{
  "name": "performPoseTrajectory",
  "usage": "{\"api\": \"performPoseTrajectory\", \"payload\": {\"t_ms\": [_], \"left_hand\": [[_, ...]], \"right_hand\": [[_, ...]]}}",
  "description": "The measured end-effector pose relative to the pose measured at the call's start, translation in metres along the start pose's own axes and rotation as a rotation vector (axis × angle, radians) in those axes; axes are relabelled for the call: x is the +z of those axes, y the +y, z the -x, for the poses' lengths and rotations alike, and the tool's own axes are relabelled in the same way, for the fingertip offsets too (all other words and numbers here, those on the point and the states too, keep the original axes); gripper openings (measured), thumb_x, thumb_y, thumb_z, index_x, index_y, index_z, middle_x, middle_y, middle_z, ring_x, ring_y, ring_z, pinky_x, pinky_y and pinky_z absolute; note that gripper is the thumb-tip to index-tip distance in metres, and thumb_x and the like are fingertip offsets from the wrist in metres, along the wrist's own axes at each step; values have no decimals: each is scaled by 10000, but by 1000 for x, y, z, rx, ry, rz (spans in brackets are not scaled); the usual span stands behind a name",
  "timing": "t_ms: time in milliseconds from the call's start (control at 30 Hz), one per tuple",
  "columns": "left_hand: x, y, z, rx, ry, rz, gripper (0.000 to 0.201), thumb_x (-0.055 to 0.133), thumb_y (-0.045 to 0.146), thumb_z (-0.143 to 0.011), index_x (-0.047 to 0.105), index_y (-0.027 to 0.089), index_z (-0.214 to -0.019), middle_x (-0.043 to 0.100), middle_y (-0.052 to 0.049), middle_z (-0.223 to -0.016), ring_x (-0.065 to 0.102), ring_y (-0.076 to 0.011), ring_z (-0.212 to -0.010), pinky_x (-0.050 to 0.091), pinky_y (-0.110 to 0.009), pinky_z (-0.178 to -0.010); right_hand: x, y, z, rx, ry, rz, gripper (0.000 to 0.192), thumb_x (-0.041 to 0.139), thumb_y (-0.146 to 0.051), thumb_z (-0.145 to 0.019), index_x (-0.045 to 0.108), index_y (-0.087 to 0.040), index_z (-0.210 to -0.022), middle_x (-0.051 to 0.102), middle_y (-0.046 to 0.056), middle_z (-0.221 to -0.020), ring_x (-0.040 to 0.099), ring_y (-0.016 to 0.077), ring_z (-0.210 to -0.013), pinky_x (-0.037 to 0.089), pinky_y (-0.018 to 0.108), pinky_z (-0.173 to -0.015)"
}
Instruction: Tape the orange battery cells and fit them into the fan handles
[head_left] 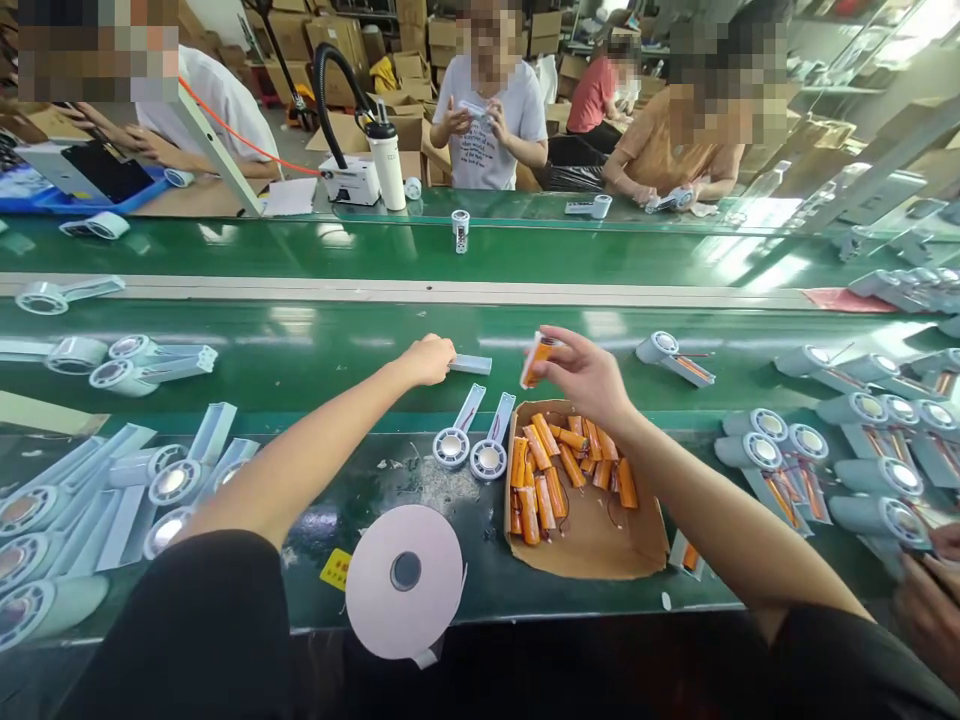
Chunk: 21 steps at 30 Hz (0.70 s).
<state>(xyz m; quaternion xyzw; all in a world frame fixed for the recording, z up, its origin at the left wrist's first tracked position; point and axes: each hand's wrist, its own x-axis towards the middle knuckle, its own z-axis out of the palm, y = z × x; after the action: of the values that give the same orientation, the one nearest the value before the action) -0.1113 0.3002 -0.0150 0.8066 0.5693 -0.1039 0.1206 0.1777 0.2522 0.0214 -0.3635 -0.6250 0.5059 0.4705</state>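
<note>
My left hand (429, 358) is closed on a pale blue fan housing (472, 365) on the green belt; its handle sticks out to the right, and the rest is hidden under my fingers. Raised above the far edge of a cardboard tray (637, 550), my right hand (592, 375) pinches an orange battery (537, 362) with a white strip along its side. Several more orange batteries (553, 490) with thin wires lie in that tray. Left of it, two fan housings (451, 447) rest with round heads toward me and open handles pointing away.
A big roll of white tape (375, 610) lies near the front edge, by a yellow label (336, 568). Fan housings pile up at left (176, 482); others with batteries in their handles (765, 455) stand at right. Co-workers sit across the belt; another person's hand (930, 600) shows at lower right.
</note>
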Motion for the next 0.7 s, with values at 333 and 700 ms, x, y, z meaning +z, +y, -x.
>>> {"api": "performPoseTrajectory", "payload": {"t_ms": [333,700], "left_hand": [[9,-6,-6,40,129,378,150,659,301,-836,774,267,-927,761,-11,-1269,604,-246,-1300,448,-343,-1155],[13,11,-15,-119,184,532,183,481,350,-1005,627,276,-1087,721,-57,-1141,627,-261,-1229,505,-360,-1010]], "right_hand": [[25,59,-76,79,-213,327,408,787,-223,-796,717,-233,-1198,848,39,-988,826,237,-922,651,429,-943],[32,56,-76,-96,-433,958,319,664,-175,-938,723,-232,-1246,852,52,-1058,811,236,-966,604,353,-911]]}}
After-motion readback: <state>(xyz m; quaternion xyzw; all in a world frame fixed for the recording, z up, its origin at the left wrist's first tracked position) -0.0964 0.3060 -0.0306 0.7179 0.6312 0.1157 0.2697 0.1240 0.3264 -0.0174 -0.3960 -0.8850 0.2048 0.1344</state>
